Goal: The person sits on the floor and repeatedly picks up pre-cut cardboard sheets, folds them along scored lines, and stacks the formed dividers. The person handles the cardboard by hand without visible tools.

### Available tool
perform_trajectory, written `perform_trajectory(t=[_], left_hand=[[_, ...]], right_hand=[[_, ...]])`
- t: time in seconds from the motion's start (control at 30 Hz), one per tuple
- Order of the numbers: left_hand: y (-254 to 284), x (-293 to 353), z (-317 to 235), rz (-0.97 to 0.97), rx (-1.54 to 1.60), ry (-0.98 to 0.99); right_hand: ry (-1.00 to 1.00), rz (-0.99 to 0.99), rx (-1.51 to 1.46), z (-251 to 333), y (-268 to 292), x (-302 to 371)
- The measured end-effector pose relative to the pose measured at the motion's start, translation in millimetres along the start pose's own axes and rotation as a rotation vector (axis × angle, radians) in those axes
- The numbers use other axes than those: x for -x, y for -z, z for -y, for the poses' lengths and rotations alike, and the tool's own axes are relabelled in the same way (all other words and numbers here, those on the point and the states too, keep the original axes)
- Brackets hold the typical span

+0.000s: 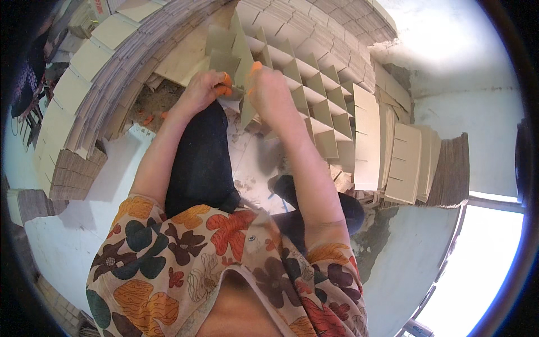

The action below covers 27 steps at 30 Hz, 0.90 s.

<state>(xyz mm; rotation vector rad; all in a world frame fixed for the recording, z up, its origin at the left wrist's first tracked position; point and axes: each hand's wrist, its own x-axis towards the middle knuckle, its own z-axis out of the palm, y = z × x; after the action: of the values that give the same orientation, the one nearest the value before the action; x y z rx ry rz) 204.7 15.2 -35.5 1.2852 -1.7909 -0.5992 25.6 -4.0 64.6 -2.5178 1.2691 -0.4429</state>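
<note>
Pinching a slotted cardboard strip (245, 84) upright between left hand (203, 90) and right hand (270, 92), fingers clenched on it, we steady it against the divider grid (314, 95).

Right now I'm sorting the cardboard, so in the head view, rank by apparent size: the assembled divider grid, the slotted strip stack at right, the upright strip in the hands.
1. divider grid
2. slotted strip stack
3. upright strip, though nearness to the camera makes this unsure.

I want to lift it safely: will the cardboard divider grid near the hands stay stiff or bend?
The cardboard divider grid is probably light, being thin slotted strips. It likely skews or sags if lifted by one corner, since the strips only interlock. Both hands, left hand and right hand, grip one strip.
</note>
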Motion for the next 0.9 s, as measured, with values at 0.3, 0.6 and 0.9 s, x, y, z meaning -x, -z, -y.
perform_trajectory(t=[0.3,0.6,0.9], left_hand=[[-3,-4,-1,0.014,-0.073,-0.031],[-5,-3,-1,-0.037,-0.106,-0.021],[2,4,-21,-0.036,-0.24,-0.05]], right_hand=[[0.036,-0.051,-0.103,-4,-13,-7],[0.011,0.007,-0.022,-17,-30,3],[-0.166,-0.031,0.011,-21,-14,28]])
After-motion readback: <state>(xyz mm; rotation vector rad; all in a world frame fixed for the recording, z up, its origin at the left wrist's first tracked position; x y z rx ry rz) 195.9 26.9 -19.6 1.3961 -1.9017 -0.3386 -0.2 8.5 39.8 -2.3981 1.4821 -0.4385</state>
